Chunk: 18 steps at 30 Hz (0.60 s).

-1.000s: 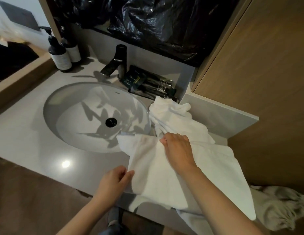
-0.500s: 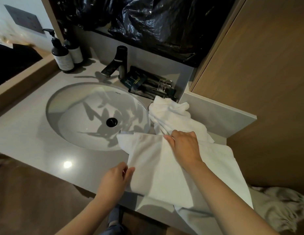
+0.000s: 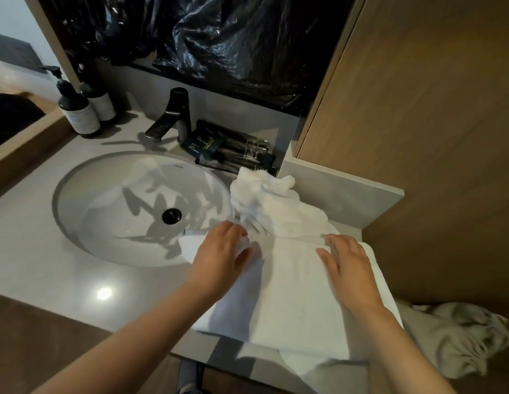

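White terry towel [image 3: 290, 294] lies folded flat on the counter [image 3: 34, 251], just right of the sink [image 3: 105, 209], with its near end hanging over the front edge. Your left hand [image 3: 219, 255] reaches in palm down, and its fingers are curled and clamped on the towel's far left corner at the sink rim. Your right hand [image 3: 348, 268] rests flat on the towel's right side, wrist low, with its fingers straight and slightly apart. A crumpled white cloth [image 3: 276, 206] touches the towel's far edge.
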Available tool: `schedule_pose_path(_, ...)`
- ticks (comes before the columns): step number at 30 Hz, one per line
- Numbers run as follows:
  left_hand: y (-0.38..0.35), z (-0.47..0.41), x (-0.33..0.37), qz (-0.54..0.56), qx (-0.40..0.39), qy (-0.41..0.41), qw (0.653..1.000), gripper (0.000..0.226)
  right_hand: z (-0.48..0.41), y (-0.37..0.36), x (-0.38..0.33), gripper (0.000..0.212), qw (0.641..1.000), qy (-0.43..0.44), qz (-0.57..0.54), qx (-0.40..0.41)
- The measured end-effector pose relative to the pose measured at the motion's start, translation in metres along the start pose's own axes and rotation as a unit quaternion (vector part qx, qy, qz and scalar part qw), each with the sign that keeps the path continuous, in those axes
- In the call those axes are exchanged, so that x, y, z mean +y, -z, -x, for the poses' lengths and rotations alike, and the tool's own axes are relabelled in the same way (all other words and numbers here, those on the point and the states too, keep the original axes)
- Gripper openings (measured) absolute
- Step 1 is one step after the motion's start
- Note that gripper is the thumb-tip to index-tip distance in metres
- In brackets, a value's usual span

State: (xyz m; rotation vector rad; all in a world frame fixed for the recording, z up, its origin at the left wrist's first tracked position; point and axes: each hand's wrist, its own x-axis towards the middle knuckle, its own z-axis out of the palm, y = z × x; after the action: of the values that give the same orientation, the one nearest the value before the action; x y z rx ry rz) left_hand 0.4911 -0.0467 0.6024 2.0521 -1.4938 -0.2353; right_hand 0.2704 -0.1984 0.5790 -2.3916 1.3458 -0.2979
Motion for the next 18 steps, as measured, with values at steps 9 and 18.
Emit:
schedule_pose_path(9,-0.05,-0.033,0.018,-0.145,-0.176,-0.004,0.974,0.076,0.009,-0.011,0.024,0.054,0.993,-0.044,-0.037,-0.107)
schedule_pose_path(18,-0.042,-0.058,0.008,-0.025,-0.195,0.028,0.98,0.037,-0.009,0.012,0.058,0.035,0.989,-0.041,0.006,-0.144)
